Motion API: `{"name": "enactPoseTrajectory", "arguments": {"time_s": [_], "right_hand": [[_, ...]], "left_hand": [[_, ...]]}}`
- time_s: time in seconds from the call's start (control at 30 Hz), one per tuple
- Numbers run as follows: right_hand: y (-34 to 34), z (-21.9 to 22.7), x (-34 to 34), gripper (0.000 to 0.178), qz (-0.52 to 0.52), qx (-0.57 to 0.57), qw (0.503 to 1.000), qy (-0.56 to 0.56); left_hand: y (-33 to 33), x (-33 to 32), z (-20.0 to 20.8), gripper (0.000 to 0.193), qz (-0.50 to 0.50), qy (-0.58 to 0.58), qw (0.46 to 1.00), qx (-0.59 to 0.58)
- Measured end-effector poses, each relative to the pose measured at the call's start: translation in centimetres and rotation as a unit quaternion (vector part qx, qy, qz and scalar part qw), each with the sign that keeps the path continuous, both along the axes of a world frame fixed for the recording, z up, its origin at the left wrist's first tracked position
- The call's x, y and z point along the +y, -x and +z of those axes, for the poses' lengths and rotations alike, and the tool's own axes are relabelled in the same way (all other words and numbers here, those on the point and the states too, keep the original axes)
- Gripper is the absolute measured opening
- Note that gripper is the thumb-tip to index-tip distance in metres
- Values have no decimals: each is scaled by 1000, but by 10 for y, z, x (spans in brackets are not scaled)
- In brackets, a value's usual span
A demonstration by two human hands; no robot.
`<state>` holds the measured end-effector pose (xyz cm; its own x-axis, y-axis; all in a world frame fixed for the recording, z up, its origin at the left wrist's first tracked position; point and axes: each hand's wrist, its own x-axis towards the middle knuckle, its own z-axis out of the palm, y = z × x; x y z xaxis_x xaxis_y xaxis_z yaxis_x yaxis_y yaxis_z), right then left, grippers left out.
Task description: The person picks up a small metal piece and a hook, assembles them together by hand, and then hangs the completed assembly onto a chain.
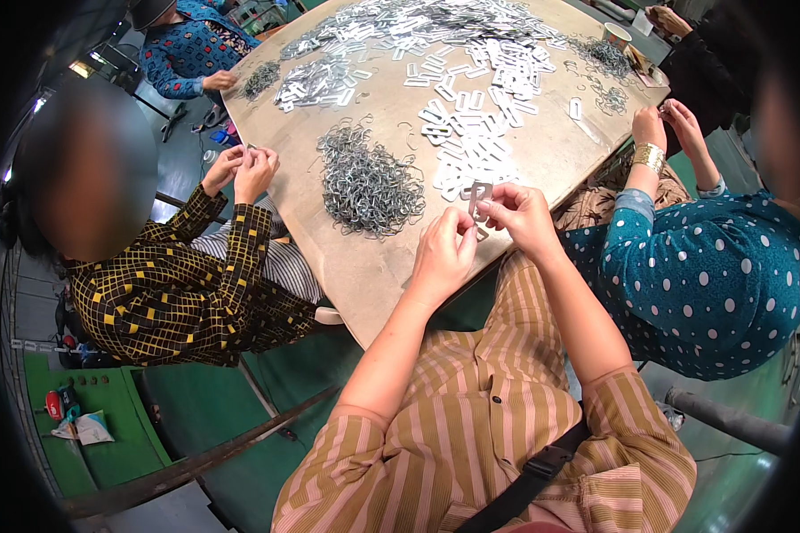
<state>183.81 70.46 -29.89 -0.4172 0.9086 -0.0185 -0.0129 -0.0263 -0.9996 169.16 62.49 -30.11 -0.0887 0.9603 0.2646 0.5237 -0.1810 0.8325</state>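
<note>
Over the near edge of the table, my right hand (524, 220) pinches a flat slotted metal plate (479, 196) between thumb and fingers, holding it upright. Close beside it, my left hand (444, 253) is closed in a pinch just below and left of the plate. What its fingertips hold is too small to make out. A heap of bent wire hooks (371, 184) lies on the table ahead and left of my hands. Straight beyond them spreads a long trail of similar flat metal plates (471, 147), reaching to the far side.
The worn tan table (378, 280) comes to a corner before me. People sit close on both sides, their hands (244, 169) over its edges; another works at the far left. Smaller hook piles (606, 58) and a paper cup (615, 35) stand at the far right.
</note>
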Motion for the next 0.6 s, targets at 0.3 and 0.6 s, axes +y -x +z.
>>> {"name": "enactPoseTrajectory", "arguments": {"time_s": [0.3,0.6], "right_hand": [[-2,-11,1,15,-103,-41,990,-92],[-12,2,6,12,-128,-67,981,-128]], "left_hand": [[34,42,-30,8,83,24,996,4],[89,130,-59,10,-2,-68,854,515]]}}
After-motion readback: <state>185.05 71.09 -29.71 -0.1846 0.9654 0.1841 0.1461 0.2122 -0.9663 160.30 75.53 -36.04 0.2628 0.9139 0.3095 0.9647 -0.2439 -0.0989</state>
